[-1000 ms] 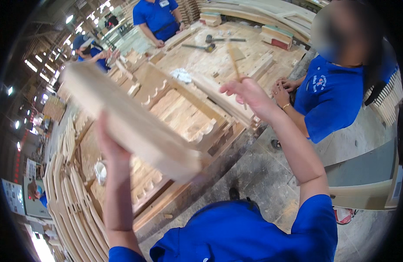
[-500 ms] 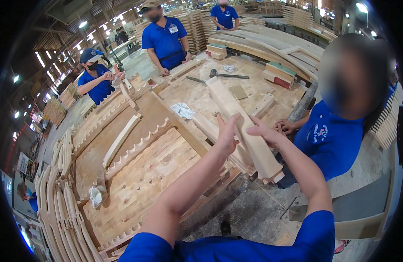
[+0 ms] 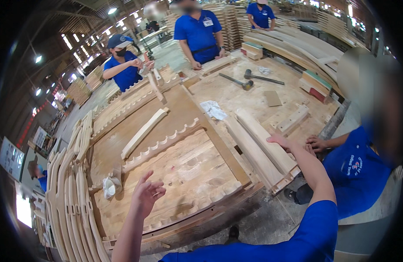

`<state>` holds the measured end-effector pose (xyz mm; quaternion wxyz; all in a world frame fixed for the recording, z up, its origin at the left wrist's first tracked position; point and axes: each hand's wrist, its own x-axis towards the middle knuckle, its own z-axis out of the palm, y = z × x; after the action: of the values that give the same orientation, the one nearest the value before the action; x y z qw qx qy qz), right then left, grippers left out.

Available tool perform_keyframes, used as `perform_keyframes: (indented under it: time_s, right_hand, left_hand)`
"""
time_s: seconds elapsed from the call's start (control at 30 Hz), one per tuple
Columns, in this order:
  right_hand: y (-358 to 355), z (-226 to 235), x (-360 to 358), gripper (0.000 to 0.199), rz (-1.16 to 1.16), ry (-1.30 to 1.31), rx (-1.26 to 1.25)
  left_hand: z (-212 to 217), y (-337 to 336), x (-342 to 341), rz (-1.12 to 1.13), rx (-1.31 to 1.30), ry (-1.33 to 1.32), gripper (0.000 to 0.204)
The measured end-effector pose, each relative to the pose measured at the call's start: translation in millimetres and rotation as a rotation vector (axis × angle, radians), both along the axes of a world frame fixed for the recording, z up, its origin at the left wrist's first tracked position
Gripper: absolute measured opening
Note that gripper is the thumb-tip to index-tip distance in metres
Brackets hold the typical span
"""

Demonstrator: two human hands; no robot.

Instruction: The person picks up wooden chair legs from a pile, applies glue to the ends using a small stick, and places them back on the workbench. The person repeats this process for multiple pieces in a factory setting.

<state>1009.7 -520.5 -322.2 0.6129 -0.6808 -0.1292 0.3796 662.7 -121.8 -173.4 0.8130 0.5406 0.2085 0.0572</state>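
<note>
My right hand (image 3: 281,140) rests flat on the near end of a long pale wooden plank (image 3: 266,145) that lies on the workbench beside a second plank (image 3: 248,150). My left hand (image 3: 147,192) hovers empty with spread fingers above the pale wooden panel (image 3: 184,174) set in a scalloped wooden frame (image 3: 162,146). Both my sleeves are blue.
A person in blue (image 3: 363,166) stands close on my right, their hand (image 3: 317,143) by the plank. Other workers (image 3: 197,32) stand across the bench. Two hammers (image 3: 238,81), a crumpled cloth (image 3: 214,110), wood blocks (image 3: 317,85) and curved wooden parts (image 3: 75,192) stacked at left.
The plank I carried in both hands has come down onto the bench at right. My left hand let go and drew back over the panel; my right hand stays on it.
</note>
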Motion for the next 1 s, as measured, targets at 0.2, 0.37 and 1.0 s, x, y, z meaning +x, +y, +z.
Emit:
perform_keyframes:
  time_s: [0.2, 0.37, 1.0]
  right_hand:
    - [9, 15, -1, 0.041, -0.08, -0.354, -0.459]
    - [1, 19, -5, 0.033, -0.03, -0.027, -0.36]
    - [259, 192, -181, 0.056, -0.216, 0.749, 1.496]
  left_hand:
    - [-26, 23, -64, 0.093, -0.052, 0.067, 0.054]
    - [-42, 32, -99, 0.113, -0.099, 0.136, 0.053]
    - [-36, 26, -203, -0.129, -0.092, -0.115, 0.044]
